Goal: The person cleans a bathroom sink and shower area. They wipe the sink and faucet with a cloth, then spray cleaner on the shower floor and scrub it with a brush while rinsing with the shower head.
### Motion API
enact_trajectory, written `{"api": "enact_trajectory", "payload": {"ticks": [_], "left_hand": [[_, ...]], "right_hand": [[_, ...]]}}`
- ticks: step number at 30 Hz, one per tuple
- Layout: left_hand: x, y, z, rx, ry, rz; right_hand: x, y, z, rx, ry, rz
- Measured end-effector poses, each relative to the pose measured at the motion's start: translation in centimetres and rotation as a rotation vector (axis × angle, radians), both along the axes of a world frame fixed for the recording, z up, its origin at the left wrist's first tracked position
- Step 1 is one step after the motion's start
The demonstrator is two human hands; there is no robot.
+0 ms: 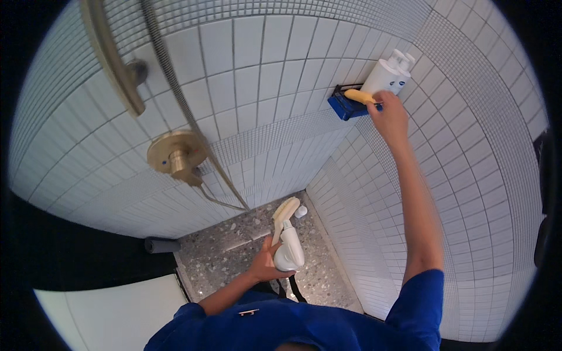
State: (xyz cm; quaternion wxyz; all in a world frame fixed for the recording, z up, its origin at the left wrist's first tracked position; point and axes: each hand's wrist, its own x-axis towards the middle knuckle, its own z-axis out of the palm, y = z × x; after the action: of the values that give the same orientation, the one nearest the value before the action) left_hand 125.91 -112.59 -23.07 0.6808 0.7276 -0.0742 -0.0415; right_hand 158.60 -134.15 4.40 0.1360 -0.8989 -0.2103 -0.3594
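Note:
Low in the middle, my left hand (267, 262) is closed round a white spray bottle (291, 248). A cream scrubbing brush (285, 210) sticks up beside the bottle, its handle running down to the same fingers. My right arm reaches far up to the corner shelf (346, 109), which is blue with a dark rim. There my right hand (389, 117) pinches the right end of a yellow, elongated, sponge-like piece (359, 96) at the shelf's top. White bottles (386, 75) stand on the shelf just behind those fingers.
On the left wall are a brass shower valve (177, 157), a brass rail (114, 64) and a hanging metal hose (175, 82). A small white object (301, 211) lies in the floor corner. A dark grey roll (161, 245) rests at the speckled floor's (213, 257) left edge. White tiled walls meet behind the shelf.

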Motion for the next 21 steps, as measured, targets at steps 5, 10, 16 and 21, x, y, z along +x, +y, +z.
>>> {"api": "enact_trajectory", "payload": {"ticks": [5, 10, 16, 21], "left_hand": [[4.5, 1.4, 1.7, 0.248, -0.082, 0.039], [5.7, 1.4, 3.5, 0.306, -0.064, 0.053], [5.0, -0.6, 3.4, 0.114, 0.037, 0.155], [2.8, -2.7, 5.5, 0.259, -0.04, 0.345]], "right_hand": [[6.8, 3.2, 1.4, -0.568, 0.243, -0.09], [8.9, 4.9, 1.8, -0.968, 0.305, -0.066], [10.5, 4.6, 1.5, -0.99, 0.306, 0.001], [9.5, 4.0, 2.8, -0.892, 0.308, 0.04]]}}
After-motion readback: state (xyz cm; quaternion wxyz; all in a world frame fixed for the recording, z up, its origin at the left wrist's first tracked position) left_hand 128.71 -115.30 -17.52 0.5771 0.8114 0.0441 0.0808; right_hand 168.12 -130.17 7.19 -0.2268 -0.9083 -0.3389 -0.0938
